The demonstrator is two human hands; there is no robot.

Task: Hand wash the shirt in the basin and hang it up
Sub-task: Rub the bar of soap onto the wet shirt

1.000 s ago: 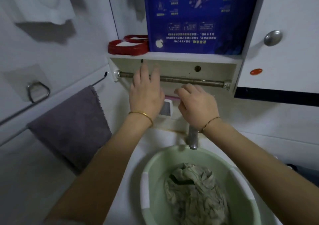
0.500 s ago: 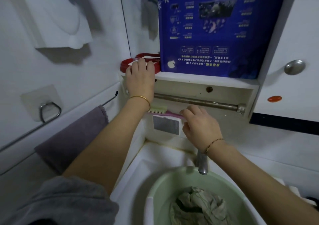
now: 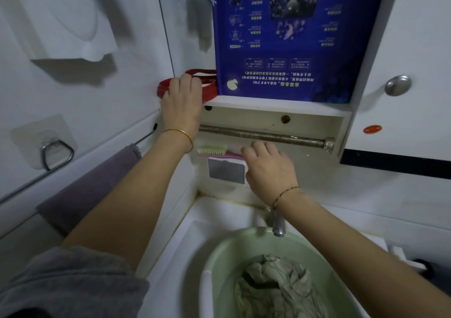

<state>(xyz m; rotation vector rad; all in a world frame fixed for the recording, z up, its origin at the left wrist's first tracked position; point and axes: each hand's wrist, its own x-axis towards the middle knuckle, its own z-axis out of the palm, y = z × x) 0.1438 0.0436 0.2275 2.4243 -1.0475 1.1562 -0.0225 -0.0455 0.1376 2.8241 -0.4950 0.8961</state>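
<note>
The shirt lay crumpled in the green basin under the tap, near and right. It looked barely started, with scrubbing, rinsing and hanging all left to do. The left hand lay over the red tub on the far shelf; its fingertips were hidden, so any hold could not be told. The right hand, fingers loosely bent, reached the pink brush — grip unclear.

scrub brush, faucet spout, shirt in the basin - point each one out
scrub brush (image 3: 211,149), head view, on its pale bristles
faucet spout (image 3: 278,226), head view, on the metal lower end
shirt (image 3: 273,286), head view, on the crumpled middle of the fabric
</note>
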